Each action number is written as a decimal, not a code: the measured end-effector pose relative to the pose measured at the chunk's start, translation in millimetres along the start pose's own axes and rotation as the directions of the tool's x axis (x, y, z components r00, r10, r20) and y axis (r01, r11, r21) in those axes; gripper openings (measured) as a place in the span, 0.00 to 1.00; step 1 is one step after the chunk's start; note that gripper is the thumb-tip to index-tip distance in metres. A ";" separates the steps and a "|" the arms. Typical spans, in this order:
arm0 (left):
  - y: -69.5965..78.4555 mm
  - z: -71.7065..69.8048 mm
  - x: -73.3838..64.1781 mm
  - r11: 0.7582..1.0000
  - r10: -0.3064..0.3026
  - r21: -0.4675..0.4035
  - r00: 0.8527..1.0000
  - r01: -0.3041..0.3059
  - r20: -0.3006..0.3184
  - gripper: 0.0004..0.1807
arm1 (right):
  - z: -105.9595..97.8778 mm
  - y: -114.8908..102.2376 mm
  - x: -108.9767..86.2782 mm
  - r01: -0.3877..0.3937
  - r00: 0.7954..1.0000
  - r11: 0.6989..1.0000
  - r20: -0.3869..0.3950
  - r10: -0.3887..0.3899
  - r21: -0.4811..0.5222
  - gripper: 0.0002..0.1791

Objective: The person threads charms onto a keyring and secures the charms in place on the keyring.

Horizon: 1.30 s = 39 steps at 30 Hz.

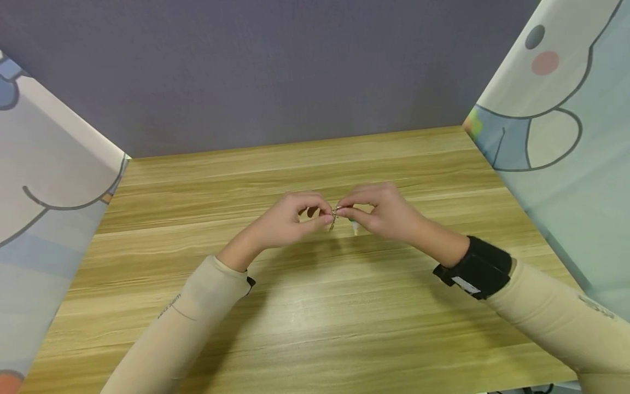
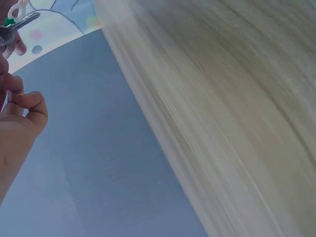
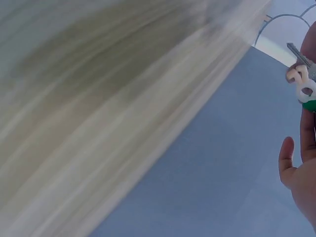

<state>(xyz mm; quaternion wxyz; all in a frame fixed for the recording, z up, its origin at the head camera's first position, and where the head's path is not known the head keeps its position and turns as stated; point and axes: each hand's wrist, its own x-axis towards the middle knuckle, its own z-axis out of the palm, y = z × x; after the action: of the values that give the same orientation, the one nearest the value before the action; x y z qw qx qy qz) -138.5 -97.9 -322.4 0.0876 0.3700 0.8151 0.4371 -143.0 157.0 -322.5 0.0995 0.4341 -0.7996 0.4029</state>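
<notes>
Over the middle of the table, both hands meet with fingertips close together around a small metal key. My left hand pinches the key between thumb and forefinger, its other fingers loosely bent. Opposite it, my right hand pinches the metal end of a keychain, whose white and green charm hangs under the fingers. The key's toothed blade sticks out beside the charm in the left wrist view. In the right wrist view the charm shows a white loop and a green part; the ring is mostly hidden by fingers.
The hands are above a wood-grain table. A grey-blue panel stands along its far edge. Cartoon-printed sheets flank it at both sides. A black wrist strap is worn over the right sleeve.
</notes>
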 end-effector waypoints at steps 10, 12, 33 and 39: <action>-2.2 -0.5 0.0 0.951 0.066 -0.299 0.997 -0.073 -0.033 0.02 | -2.0 -8.4 2.6 -0.151 0.988 0.963 0.052 0.142 0.223 0.07; -1.5 -0.1 0.8 0.930 0.108 -0.349 0.993 -0.119 -0.050 0.02 | -2.3 -10.7 2.0 -0.250 0.968 0.920 0.069 0.240 0.301 0.07; 5.0 -2.7 0.1 0.983 0.026 -0.180 0.997 -0.040 -0.079 0.02 | -7.6 -7.6 2.4 0.033 0.999 0.992 -0.034 -0.030 0.118 0.09; 6.0 -5.2 0.4 0.968 0.024 -0.248 0.999 -0.034 -0.042 0.01 | -6.9 -8.9 4.8 0.112 0.993 0.986 -0.041 -0.108 0.120 0.09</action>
<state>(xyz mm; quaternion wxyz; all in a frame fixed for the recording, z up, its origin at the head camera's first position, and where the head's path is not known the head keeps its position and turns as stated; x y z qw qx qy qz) -138.1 -99.0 -314.5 0.1111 0.3594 0.7500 0.5440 -140.3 156.4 -310.6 0.1084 0.4760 -0.7464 0.4523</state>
